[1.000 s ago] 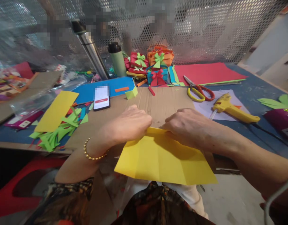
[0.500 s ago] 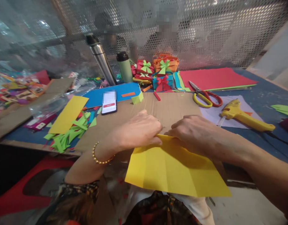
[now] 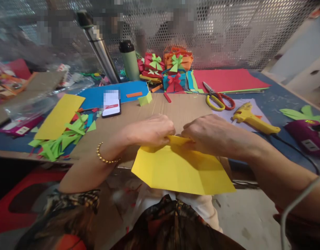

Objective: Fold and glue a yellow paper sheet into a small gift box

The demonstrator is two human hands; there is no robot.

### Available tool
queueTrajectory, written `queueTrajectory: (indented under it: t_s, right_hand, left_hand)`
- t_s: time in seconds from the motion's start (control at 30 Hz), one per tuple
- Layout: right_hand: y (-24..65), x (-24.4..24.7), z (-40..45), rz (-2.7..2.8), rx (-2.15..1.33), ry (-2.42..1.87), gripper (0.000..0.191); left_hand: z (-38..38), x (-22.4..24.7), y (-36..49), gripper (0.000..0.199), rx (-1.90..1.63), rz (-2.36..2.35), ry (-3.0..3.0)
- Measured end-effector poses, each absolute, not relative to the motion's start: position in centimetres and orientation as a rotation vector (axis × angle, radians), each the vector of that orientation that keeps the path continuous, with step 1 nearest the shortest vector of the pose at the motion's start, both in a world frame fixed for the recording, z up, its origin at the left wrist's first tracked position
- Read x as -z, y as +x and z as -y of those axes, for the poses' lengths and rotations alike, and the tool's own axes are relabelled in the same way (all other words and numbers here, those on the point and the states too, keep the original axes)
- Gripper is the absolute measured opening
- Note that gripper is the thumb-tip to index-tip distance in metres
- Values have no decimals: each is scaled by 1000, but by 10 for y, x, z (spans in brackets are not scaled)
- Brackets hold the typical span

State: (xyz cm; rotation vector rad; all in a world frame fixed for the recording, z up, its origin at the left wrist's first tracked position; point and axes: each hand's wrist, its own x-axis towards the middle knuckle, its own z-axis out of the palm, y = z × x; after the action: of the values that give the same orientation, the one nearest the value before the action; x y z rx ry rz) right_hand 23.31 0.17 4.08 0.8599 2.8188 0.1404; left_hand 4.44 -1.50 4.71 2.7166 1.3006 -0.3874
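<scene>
A creased yellow paper sheet (image 3: 178,170) hangs over the near edge of the cardboard (image 3: 175,106), its lower part spread above the lap. Its far edge is turned up in a narrow strip. My left hand (image 3: 156,129) is closed on the left part of that edge, fingers curled under. My right hand (image 3: 204,133) grips the same edge a little to the right, knuckles up. The fingertips of both hands are mostly hidden.
Scissors (image 3: 217,100) and a yellow glue gun (image 3: 253,118) lie at right, near a purple device (image 3: 308,137). A phone (image 3: 111,103), green scraps (image 3: 68,133) and a yellow strip (image 3: 59,116) are at left. Bottles (image 3: 130,60) and small paper bags (image 3: 175,81) stand behind.
The camera view has shifted, bringing more of the right side into sight. The far edge of the yellow sheet now shows as a raised fold between my hands, both still gripping it.
</scene>
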Motion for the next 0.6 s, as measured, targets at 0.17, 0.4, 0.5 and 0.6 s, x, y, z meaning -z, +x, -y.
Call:
queueTrajectory:
  t_s: [0.17, 0.4, 0.5, 0.6]
  right_hand:
    - [230, -46, 4, -2851, -150, 883, 17]
    - [229, -30, -4, -2930, -142, 778, 21]
    - [231, -27, -8, -2969, -142, 695, 22]
    - [230, -28, -8, -2968, -157, 720, 21]
  left_hand:
    - [15, -47, 45, 16, 385, -1302, 2714]
    - [15, -47, 44, 19, 391, -1314, 2697]
    - [15, -47, 42, 17, 326, -1293, 2667]
    - [14, -46, 42, 15, 235, -1253, 2682]
